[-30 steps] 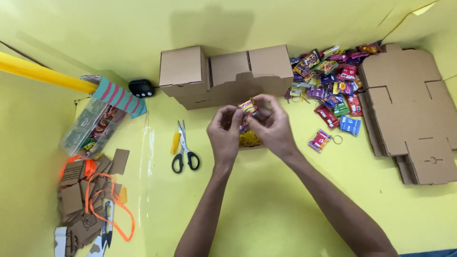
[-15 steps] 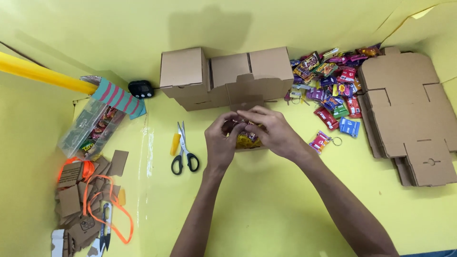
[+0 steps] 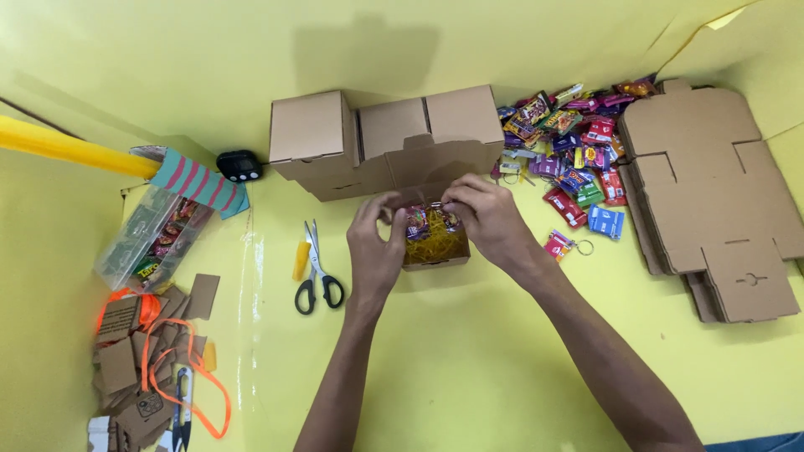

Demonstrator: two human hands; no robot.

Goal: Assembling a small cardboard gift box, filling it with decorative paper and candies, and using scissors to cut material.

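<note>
My left hand [image 3: 375,244] and my right hand [image 3: 483,216] meet over a small open cardboard box [image 3: 435,259] lined with yellow shredded paper [image 3: 435,245]. Between the fingertips of both hands sits a small colourful sachet [image 3: 417,221], lowered into the box on top of the shred. The box's lid flap stands up behind my fingers. A pile of colourful sachets and keychains [image 3: 572,138] lies to the right of my right hand, and one loose keychain packet [image 3: 559,243] lies beside my right wrist.
Closed cardboard boxes [image 3: 385,134] stand behind the open one. Flat box blanks [image 3: 720,192] are stacked at right. Scissors [image 3: 316,272] and a yellow cutter [image 3: 301,260] lie at left, near a clear container [image 3: 151,238], cardboard scraps [image 3: 126,360] and an orange strap [image 3: 180,368].
Both hands have dropped from above the table down into the open box, bringing the small sachet onto the yellow shred.
</note>
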